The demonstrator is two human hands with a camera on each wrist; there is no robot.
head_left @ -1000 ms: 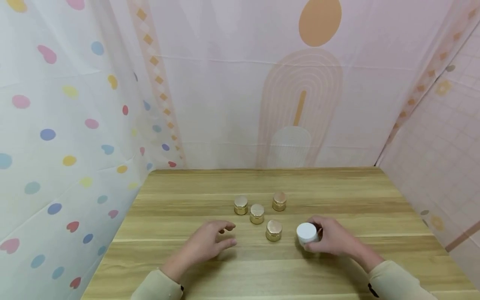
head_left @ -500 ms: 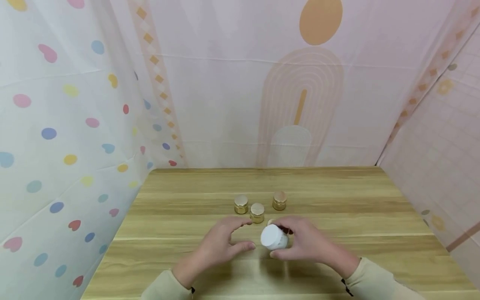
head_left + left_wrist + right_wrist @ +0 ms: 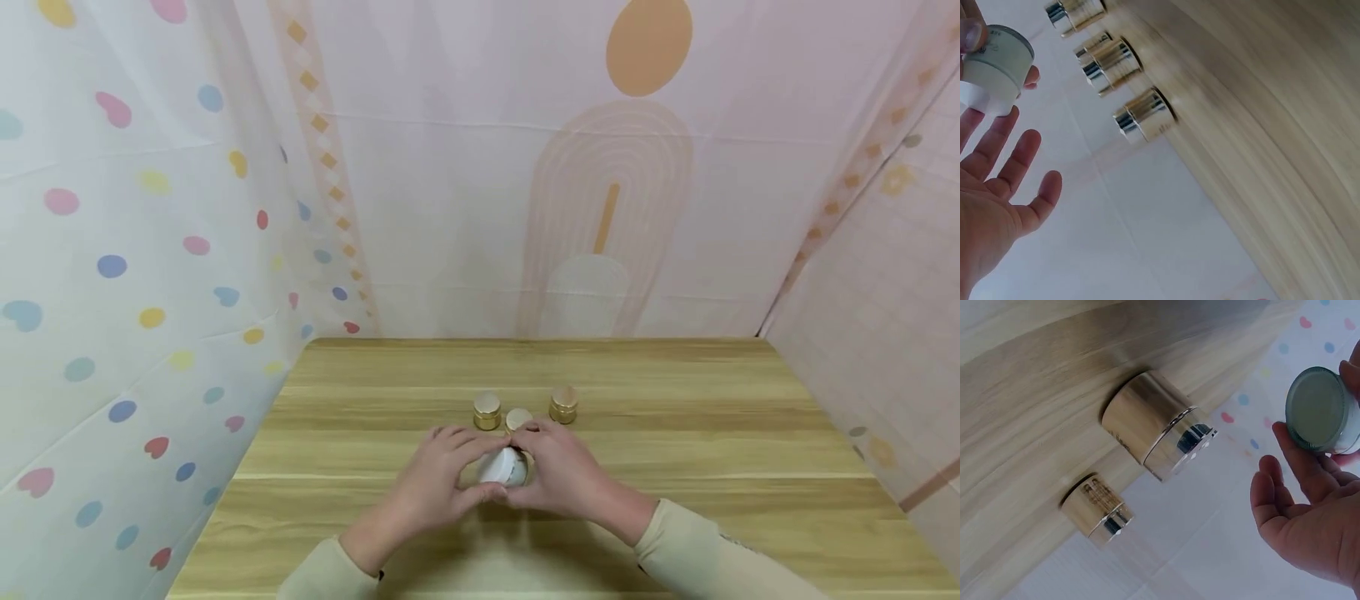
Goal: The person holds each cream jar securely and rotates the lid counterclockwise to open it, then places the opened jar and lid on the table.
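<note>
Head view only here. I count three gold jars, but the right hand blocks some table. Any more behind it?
Observer: Yes, the left wrist view shows four gold jars, one partly hidden behind another.
Engineer: OK. And the white jar between the hands: I get its lid, not its bottom. What's there?
Observer: A round, pale greenish base, seen almost face-on in the right wrist view.
</note>
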